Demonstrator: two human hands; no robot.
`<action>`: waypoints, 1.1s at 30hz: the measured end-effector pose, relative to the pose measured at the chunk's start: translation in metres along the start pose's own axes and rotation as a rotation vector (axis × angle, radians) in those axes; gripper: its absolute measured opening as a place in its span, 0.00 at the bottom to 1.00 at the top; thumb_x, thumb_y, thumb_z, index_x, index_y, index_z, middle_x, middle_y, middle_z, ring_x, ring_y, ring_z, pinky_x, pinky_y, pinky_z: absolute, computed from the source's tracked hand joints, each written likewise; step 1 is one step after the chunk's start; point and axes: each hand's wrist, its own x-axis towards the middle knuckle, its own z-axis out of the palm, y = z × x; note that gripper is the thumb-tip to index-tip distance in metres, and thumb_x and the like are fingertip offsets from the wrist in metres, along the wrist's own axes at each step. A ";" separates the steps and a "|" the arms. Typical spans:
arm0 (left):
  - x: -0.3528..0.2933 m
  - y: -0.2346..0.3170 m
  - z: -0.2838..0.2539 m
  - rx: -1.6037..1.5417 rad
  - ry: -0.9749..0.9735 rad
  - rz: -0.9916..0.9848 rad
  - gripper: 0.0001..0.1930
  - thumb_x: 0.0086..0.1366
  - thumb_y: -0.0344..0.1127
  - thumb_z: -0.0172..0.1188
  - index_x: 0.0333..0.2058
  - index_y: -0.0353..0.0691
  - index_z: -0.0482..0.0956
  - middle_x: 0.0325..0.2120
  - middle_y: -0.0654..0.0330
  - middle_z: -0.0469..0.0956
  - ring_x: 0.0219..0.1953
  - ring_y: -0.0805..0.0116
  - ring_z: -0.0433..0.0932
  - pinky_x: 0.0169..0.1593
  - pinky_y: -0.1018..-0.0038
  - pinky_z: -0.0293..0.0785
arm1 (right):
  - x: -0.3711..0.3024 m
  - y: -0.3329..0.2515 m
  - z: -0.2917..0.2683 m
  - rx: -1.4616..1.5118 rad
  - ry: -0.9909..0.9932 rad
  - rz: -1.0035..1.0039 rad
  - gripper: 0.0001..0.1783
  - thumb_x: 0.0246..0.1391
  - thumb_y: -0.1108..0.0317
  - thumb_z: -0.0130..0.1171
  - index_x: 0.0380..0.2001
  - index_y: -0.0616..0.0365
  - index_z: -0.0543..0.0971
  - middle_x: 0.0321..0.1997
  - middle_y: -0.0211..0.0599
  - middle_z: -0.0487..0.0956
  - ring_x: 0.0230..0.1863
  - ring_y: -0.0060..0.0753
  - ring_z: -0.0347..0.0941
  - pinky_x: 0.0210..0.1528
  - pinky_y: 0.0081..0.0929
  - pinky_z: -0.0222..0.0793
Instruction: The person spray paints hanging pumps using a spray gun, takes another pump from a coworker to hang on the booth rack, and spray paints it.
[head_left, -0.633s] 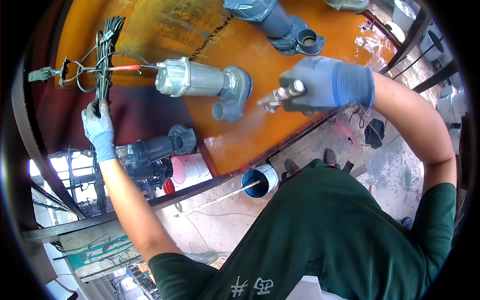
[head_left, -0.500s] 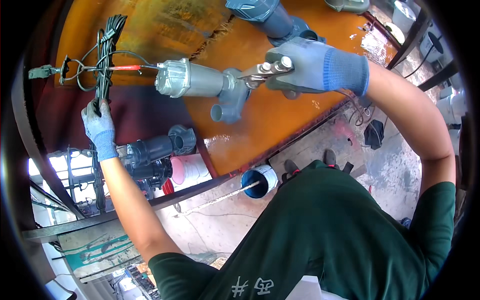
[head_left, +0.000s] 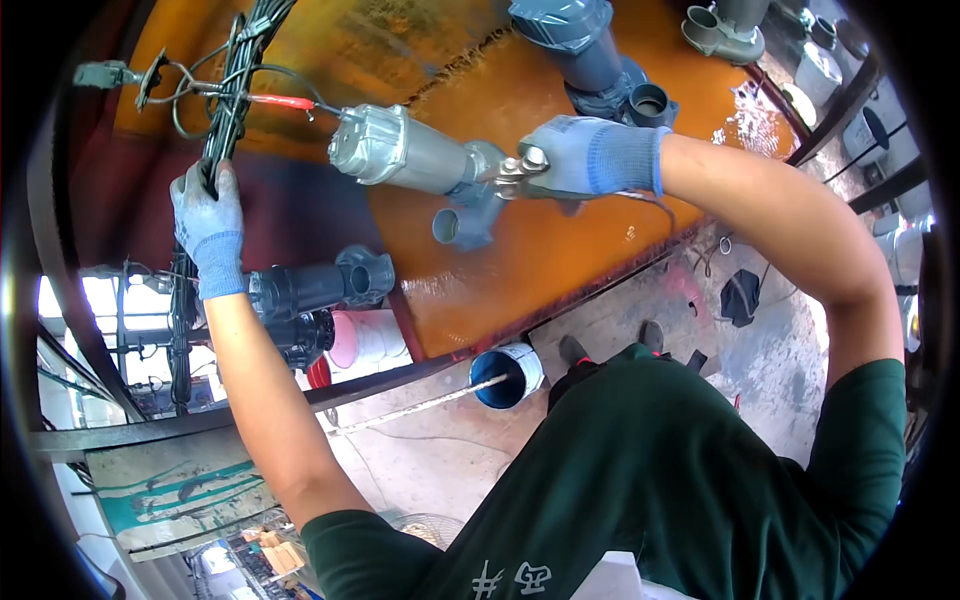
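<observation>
My left hand, in a blue-grey work glove, is closed round the lower part of a coiled black cable bundle. A cable with a red piece on it runs from the bundle to a silvery-grey pump lying in front of me. The pump's right end and round outlet look blue-grey. In my gloved right hand is a metal spray gun, its nozzle end close to the pump's right end. The trigger fingers are partly hidden.
The pump is over an orange, paint-stained board. A dark blue-grey pump stands beyond my right hand; another is beside my left forearm. A blue-lined bucket with a stick in it stands on the floor below the board's edge.
My right hand and the spray gun have moved left and slightly down, nearer the pump. The cable bundle leans more to the right, still in my left hand. The whole view has shifted slightly.
</observation>
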 end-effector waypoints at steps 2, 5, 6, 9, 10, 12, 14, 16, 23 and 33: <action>-0.001 0.005 0.003 0.007 0.015 -0.003 0.21 0.69 0.52 0.61 0.50 0.41 0.82 0.44 0.47 0.78 0.47 0.46 0.79 0.50 0.55 0.76 | -0.005 -0.002 -0.005 -0.137 -0.067 0.130 0.19 0.64 0.52 0.57 0.36 0.60 0.79 0.29 0.45 0.84 0.33 0.40 0.85 0.42 0.41 0.77; -0.002 0.011 0.003 0.028 0.060 0.024 0.23 0.69 0.54 0.60 0.50 0.41 0.82 0.43 0.46 0.78 0.46 0.46 0.79 0.50 0.54 0.75 | -0.014 0.015 -0.013 -0.192 0.152 0.117 0.20 0.64 0.51 0.57 0.36 0.60 0.80 0.26 0.42 0.84 0.28 0.35 0.84 0.40 0.38 0.77; -0.004 0.012 0.005 0.034 0.088 0.006 0.23 0.69 0.54 0.60 0.49 0.40 0.82 0.41 0.46 0.78 0.44 0.45 0.79 0.49 0.53 0.75 | -0.019 0.009 -0.021 -0.101 0.190 0.175 0.20 0.65 0.51 0.56 0.36 0.60 0.81 0.25 0.42 0.84 0.27 0.34 0.84 0.38 0.37 0.78; -0.006 0.021 0.001 0.037 0.063 -0.026 0.23 0.70 0.54 0.58 0.50 0.39 0.82 0.43 0.44 0.79 0.48 0.44 0.79 0.50 0.54 0.76 | -0.016 0.018 -0.019 -0.118 0.295 0.144 0.20 0.64 0.51 0.57 0.42 0.59 0.79 0.22 0.39 0.83 0.28 0.34 0.84 0.38 0.37 0.78; -0.006 0.018 0.005 0.064 0.075 -0.017 0.23 0.70 0.53 0.59 0.50 0.40 0.82 0.43 0.44 0.79 0.47 0.44 0.79 0.49 0.54 0.76 | -0.017 0.016 -0.016 -0.096 0.277 0.175 0.20 0.64 0.51 0.58 0.44 0.58 0.79 0.22 0.39 0.84 0.27 0.34 0.84 0.38 0.37 0.78; -0.008 0.017 0.006 0.040 0.097 -0.008 0.22 0.70 0.53 0.60 0.50 0.41 0.82 0.43 0.44 0.79 0.46 0.44 0.80 0.48 0.53 0.77 | -0.026 0.011 -0.010 -0.133 0.236 -0.118 0.20 0.63 0.51 0.58 0.39 0.59 0.80 0.23 0.39 0.85 0.27 0.35 0.84 0.38 0.35 0.78; -0.008 0.013 0.011 0.025 0.105 0.013 0.22 0.69 0.53 0.60 0.50 0.41 0.82 0.43 0.45 0.78 0.44 0.44 0.80 0.47 0.53 0.77 | -0.034 -0.002 -0.015 -0.105 0.100 0.105 0.19 0.63 0.51 0.57 0.38 0.59 0.81 0.24 0.39 0.85 0.28 0.34 0.85 0.38 0.34 0.79; -0.006 0.014 0.014 -0.025 0.151 0.007 0.23 0.69 0.53 0.60 0.48 0.37 0.81 0.37 0.46 0.77 0.43 0.46 0.78 0.47 0.54 0.75 | -0.036 -0.011 -0.021 -0.097 0.111 0.213 0.19 0.64 0.52 0.56 0.40 0.58 0.82 0.23 0.38 0.85 0.29 0.33 0.85 0.38 0.34 0.79; 0.007 -0.016 0.038 -0.044 0.154 0.040 0.22 0.68 0.53 0.61 0.49 0.40 0.83 0.41 0.48 0.79 0.47 0.48 0.78 0.51 0.53 0.74 | -0.032 -0.016 -0.005 -0.097 0.084 0.141 0.18 0.63 0.54 0.57 0.39 0.61 0.78 0.25 0.39 0.87 0.30 0.34 0.85 0.40 0.35 0.78; 0.025 -0.017 0.050 -0.342 0.259 0.001 0.38 0.68 0.48 0.64 0.70 0.36 0.62 0.65 0.38 0.69 0.65 0.39 0.69 0.69 0.55 0.64 | -0.035 0.025 0.022 -0.013 0.205 0.078 0.17 0.62 0.52 0.60 0.40 0.55 0.78 0.25 0.35 0.85 0.29 0.31 0.84 0.38 0.34 0.78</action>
